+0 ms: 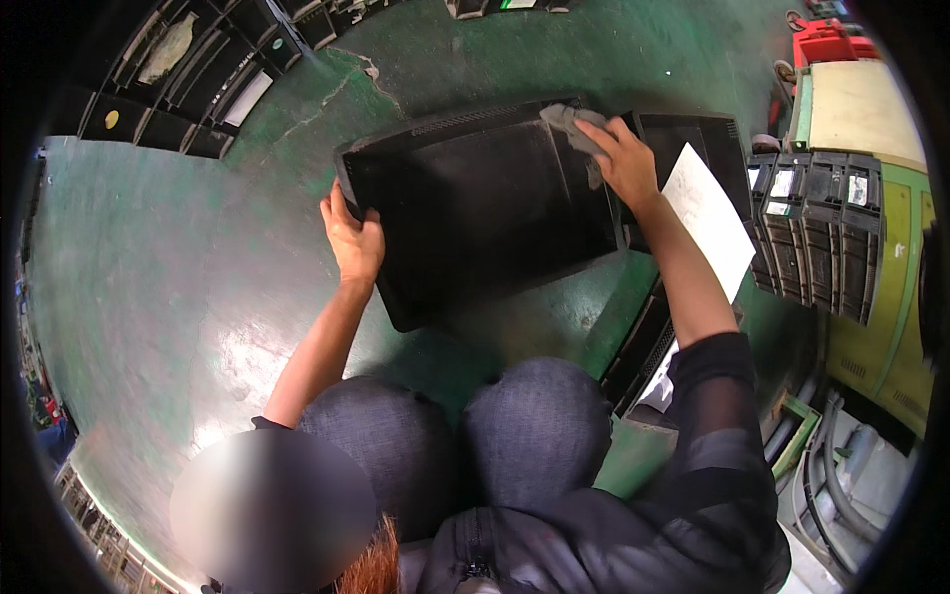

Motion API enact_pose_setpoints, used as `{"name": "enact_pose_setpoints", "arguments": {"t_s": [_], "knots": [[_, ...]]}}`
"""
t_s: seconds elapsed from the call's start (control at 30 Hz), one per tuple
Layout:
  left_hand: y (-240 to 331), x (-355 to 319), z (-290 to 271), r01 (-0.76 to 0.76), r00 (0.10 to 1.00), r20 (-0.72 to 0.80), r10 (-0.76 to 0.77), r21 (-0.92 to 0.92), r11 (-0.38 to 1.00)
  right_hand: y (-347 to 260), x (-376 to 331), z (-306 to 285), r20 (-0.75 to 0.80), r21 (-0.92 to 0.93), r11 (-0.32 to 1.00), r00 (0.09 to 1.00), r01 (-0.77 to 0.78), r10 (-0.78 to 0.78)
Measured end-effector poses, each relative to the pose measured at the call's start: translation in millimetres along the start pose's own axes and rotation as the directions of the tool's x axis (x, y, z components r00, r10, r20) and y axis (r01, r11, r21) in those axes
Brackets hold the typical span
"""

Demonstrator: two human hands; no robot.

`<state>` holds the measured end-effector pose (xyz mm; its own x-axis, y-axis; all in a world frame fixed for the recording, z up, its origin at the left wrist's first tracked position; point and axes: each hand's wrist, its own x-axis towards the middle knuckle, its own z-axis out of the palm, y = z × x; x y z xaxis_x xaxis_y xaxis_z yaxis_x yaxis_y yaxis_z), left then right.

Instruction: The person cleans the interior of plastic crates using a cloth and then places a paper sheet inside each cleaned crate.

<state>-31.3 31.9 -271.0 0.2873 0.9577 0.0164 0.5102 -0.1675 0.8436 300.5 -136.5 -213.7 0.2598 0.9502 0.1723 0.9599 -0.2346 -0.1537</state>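
A large black plastic crate is in front of my knees, its open side facing me. My left hand grips the crate's left rim, with the thumb on the near side and the fingers partly hidden behind the edge. At the crate's far right corner, my right hand presses a grey cloth against the inner wall. The cloth is bunched under the fingers and hangs down a little inside the crate.
Right of the crate stands another black crate, with a white sheet beside my right forearm. Black crates are stacked by a yellow-green cabinet. More crates stand far left. The floor is green.
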Motion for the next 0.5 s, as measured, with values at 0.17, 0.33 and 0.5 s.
{"name": "enact_pose_setpoints", "arguments": {"t_s": [0.17,0.33,0.5], "knots": [[-1,-1,0,0.065,0.997,-0.036,-0.067,-0.035,0.997,-27,-92,-17,0.091,0.073,0.994,0.993,-0.085,0.078],[-4,-2,-5,0.105,0.994,-0.028,-0.108,-0.088,0.991,-110,-143,-15,0.078,0.236,0.947,0.975,-0.220,0.207],[-4,-3,7,0.123,0.992,-0.016,-0.127,-0.142,0.982,-218,-124,24,0.038,0.256,0.964,0.997,-0.074,0.067]]}}
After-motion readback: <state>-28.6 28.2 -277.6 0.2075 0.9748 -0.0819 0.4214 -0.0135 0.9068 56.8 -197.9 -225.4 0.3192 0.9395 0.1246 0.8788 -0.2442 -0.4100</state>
